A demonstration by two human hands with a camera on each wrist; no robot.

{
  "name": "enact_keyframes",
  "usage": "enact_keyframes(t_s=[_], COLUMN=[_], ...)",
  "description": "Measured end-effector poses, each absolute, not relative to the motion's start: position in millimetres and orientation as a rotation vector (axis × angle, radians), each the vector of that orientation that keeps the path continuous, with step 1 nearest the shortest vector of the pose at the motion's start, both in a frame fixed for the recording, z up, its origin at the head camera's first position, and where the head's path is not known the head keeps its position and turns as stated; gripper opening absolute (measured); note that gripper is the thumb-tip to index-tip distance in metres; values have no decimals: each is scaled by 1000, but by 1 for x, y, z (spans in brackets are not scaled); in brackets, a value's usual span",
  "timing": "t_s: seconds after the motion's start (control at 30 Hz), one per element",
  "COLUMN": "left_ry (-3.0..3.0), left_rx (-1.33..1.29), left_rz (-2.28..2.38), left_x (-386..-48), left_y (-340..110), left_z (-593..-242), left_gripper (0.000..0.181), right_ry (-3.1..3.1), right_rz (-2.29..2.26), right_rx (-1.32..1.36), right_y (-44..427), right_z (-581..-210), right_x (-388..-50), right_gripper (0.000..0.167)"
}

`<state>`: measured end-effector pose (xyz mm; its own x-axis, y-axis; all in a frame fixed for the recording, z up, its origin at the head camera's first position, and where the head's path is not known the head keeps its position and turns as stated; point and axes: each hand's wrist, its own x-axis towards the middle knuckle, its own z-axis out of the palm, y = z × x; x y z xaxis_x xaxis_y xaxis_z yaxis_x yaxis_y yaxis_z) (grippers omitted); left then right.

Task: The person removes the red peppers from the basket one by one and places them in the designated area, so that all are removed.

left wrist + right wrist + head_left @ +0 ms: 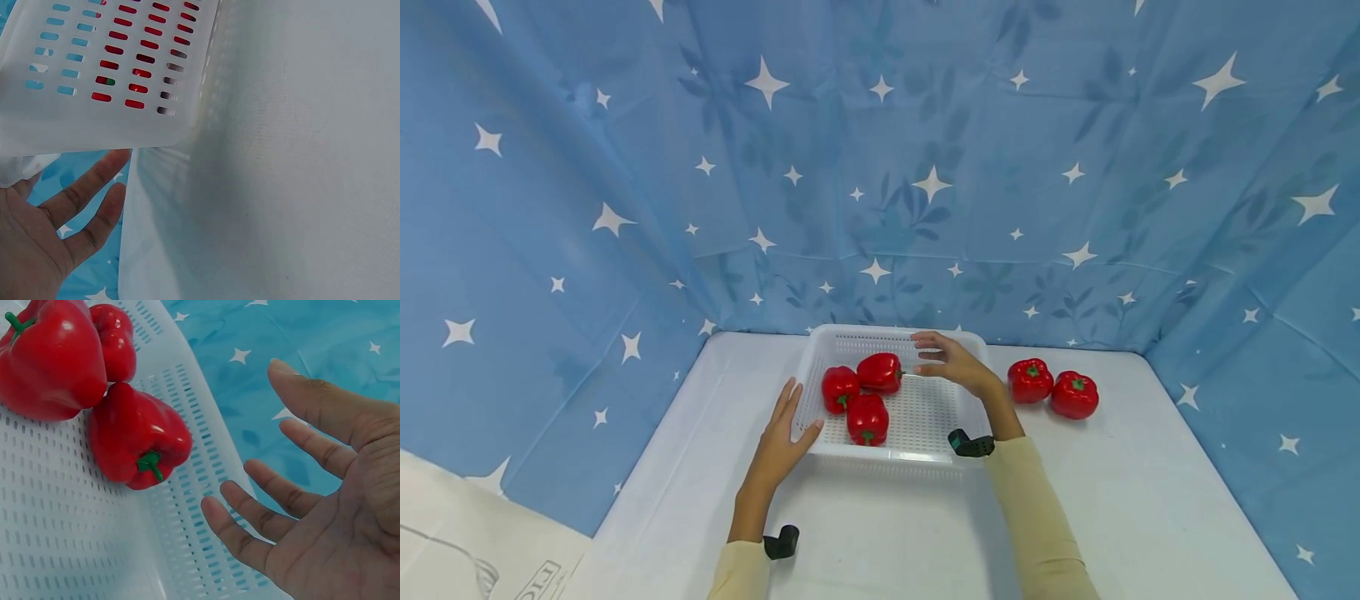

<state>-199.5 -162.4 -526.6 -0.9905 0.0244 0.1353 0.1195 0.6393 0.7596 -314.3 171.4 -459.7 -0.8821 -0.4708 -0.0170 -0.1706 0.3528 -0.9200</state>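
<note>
A white perforated plastic basket (925,408) stands on the table with three red bell peppers inside: one at the left (839,389), one at the back (880,372) and one near the front wall (868,419). My left hand (780,446) is at the basket's left front corner, fingers spread; in the left wrist view its fingertips (114,194) come close to the basket's edge, and I cannot tell whether they touch. Over the right part of the basket hangs my right hand (958,365), fingers extended and holding nothing. The right wrist view shows its palm (340,544) beside the peppers.
Two more red bell peppers, one (1030,381) beside the other (1075,395), sit on the white table (1150,500) right of the basket. A blue star-patterned curtain (880,167) hangs behind the table and along both sides.
</note>
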Motion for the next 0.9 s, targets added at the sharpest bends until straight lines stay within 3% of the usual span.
enact_keyframes(t_s=[0.9], left_ry=[-2702], left_rx=[-161], left_rz=[-1296], left_x=[-202], left_y=[-164], left_z=[-531], left_gripper=[78], right_ry=[2348], right_rz=[-1429], right_rx=[-436], right_y=[135], right_z=[-481], right_x=[-335], right_gripper=[72])
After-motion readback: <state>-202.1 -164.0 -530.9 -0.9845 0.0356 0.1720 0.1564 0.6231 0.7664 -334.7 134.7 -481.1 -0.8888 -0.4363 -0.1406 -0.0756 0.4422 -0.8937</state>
